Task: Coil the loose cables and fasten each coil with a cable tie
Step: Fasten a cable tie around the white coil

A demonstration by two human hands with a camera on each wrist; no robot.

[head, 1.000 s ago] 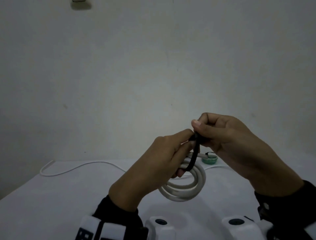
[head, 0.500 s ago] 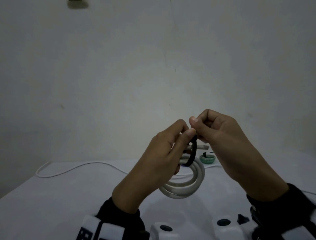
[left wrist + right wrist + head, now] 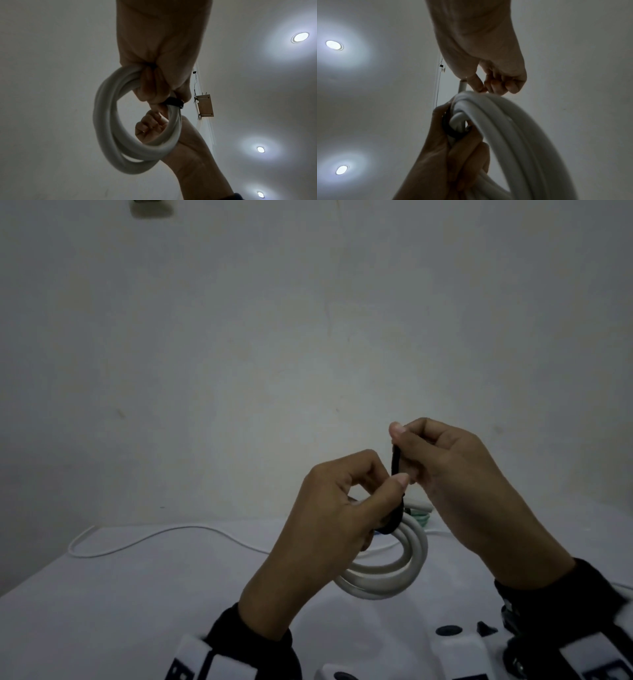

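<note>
Step in hand: fastening. The white cable coil [image 3: 387,570] is already wound into several loops and is held up in the lower middle of the head view, clear of the white surface [image 3: 102,611].

Left hand [image 3: 329,529]: clamped on the coil. The fingers are curled round the bundled loops at the coil's top, with the thumb pressed at the point where the black cable tie [image 3: 396,463] crosses them. In the left wrist view the tie shows as a dark band [image 3: 173,103] wrapped over the strands just beside the fingers.

Right hand [image 3: 442,467]: closed in a pinch on the free end of the tie, which runs up from the coil toward the centre right of the frame. Whether the tie's end has passed through any buckle or lies on itself cannot be told; the joint is hidden between the two hands.

A second white cable [image 3: 164,537] lies uncoiled along the far left of the surface. A small green object [image 3: 524,517] sits behind the hands; its nature is unclear.

Judgement: the first coil is nearly secured, the other cable untouched. The next move calls for drawing the tie snug while the left hand prevents the loops springing apart, then closing it.
</note>
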